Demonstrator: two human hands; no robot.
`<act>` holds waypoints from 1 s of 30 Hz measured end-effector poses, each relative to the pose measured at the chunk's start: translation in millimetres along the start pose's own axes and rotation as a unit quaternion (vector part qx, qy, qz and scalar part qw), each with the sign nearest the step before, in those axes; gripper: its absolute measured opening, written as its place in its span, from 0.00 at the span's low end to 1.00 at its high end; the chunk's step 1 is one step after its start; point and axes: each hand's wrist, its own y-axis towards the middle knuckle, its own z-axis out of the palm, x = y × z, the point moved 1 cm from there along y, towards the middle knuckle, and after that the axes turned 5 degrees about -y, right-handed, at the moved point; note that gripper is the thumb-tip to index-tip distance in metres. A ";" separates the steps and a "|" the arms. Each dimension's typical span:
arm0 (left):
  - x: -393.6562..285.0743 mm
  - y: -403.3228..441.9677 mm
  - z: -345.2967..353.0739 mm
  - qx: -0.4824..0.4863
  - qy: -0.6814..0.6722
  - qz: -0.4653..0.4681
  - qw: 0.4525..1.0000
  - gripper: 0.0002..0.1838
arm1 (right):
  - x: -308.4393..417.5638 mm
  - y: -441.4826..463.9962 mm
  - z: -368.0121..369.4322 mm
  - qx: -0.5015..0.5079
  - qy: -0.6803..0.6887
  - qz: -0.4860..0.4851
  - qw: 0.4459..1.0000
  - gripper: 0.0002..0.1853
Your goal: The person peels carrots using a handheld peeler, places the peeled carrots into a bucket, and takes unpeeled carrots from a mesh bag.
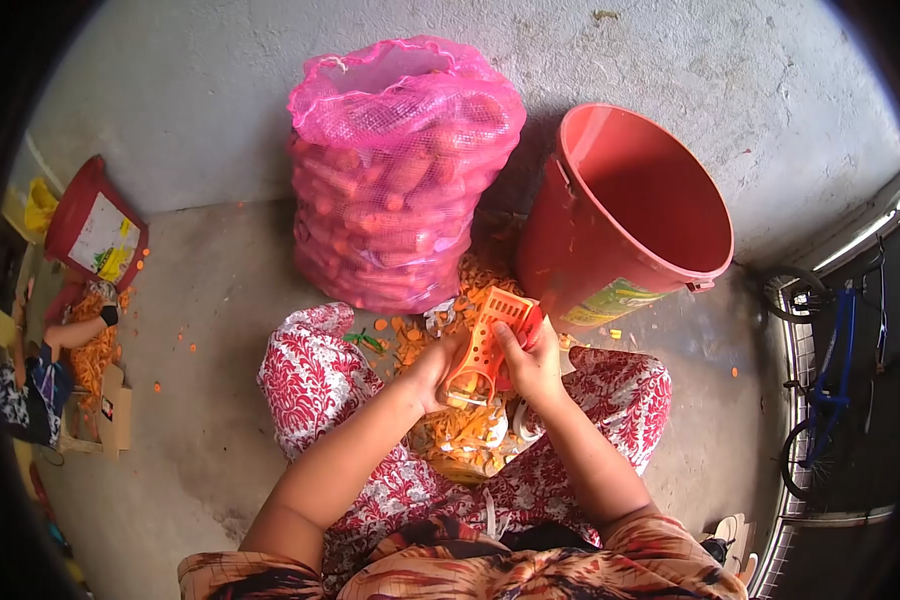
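Head view, with the clock centred on the hands: nearest, at 6 o'clock, is the person's orange-and-black patterned top (450, 570), and beyond it red-and-white floral trousers (315, 375) spread with a knee out at 9 and another past 3. Between the legs, just below centre, lies a heap of orange peelings (452, 432), more of them reaching up past 12. At the centre, above this heap, both hands hold an orange grater (485, 350), tilted, its slotted end toward 12 or 1. The right hand (536, 368) has its thumb pressed on the perforated face and its fingers clamped round the right edge; the left hand (432, 372) is against the lower left edge, but its fingertips are hidden, so I cannot tell how tightly they close. Farther out, at 11, a pink mesh sack (395, 200) full of carrots stands upright beside a red bucket (595, 235) between 1 and 2. Well apart at 9, another person's arm (78, 333) reaches over more peelings near a red tub (75, 215). A blue bicycle (832, 380) is at 3; a grey wall (650, 60) backs 12.
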 end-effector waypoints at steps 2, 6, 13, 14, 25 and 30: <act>-0.2 7.7 -10.6 0.015 0.041 -0.007 0.999 0.21 | -8.5 2.5 -2.5 -0.006 -0.051 -0.011 0.999 0.10; 0.2 12.9 -23.3 0.089 0.090 -0.010 0.992 0.22 | -12.9 24.1 -22.0 -0.100 -0.018 0.004 0.995 0.08; 0.1 -0.6 -5.5 -0.001 0.057 -0.016 0.998 0.21 | -2.9 46.4 -70.2 -0.258 -0.005 -0.002 0.966 0.06; -1.3 -0.5 -2.5 -0.010 0.040 -0.012 0.999 0.21 | -4.1 40.7 -62.3 -0.235 -0.001 -0.019 0.972 0.06; -1.2 -2.7 0.3 0.000 -0.014 0.014 1.000 0.19 | 1.5 -1.3 2.7 0.016 -0.037 0.005 0.999 0.11; -1.3 1.2 -11.6 -0.001 0.066 -0.027 0.997 0.20 | -21.4 23.8 -17.4 -0.114 -0.085 -0.022 0.990 0.08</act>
